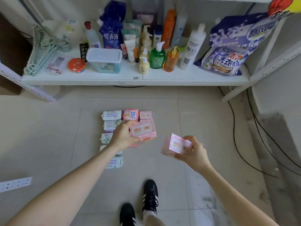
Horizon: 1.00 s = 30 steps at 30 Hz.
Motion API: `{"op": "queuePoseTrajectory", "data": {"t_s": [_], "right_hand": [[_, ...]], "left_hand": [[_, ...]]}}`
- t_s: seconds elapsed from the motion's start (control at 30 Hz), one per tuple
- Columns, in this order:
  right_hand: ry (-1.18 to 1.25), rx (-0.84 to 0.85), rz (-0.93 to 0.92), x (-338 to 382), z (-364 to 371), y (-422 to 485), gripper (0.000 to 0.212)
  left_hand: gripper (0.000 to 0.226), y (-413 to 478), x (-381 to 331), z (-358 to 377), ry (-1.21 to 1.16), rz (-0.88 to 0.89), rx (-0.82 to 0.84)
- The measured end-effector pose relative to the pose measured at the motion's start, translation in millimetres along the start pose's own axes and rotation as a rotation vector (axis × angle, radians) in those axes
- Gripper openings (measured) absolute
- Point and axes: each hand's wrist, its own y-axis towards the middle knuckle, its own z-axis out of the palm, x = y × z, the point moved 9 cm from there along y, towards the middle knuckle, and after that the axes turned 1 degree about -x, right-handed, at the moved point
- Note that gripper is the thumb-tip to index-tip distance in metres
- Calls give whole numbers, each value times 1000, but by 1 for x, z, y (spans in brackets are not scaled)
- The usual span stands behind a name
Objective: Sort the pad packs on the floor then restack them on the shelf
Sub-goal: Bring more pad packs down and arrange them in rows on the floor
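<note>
Sorting stage: left hand [122, 136], fingers clamped on a large pink pack [144, 130] at the floor rows, where pale packs [111, 125] lie leftward and pink rightward. The right hand [195, 154] grips a small pink pack [176, 145] held clear, probably to be grouped by kind before the shelf [114, 80].

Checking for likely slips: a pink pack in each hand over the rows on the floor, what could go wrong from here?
1. The left hand grips the large pink pack by one edge, and the right hand holds the small pink pack, so a slip could scatter the white packs below.
2. The shelf is crowded; sliding packs in could topple the green pump bottle.
</note>
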Motion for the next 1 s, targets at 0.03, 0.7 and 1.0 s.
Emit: {"op": "queuePoseTrajectory", "data": {"t_s": [0.03, 0.7, 1.0], "right_hand": [[4, -4, 3, -12, 11, 15, 87], [-59, -7, -121, -237, 232, 272, 66], [-101, 14, -180, -255, 267, 288, 65]], "left_hand": [[73, 12, 11, 15, 11, 13, 2], [77, 200, 215, 230, 338, 380, -61], [76, 218, 235, 261, 587, 405, -110]]}}
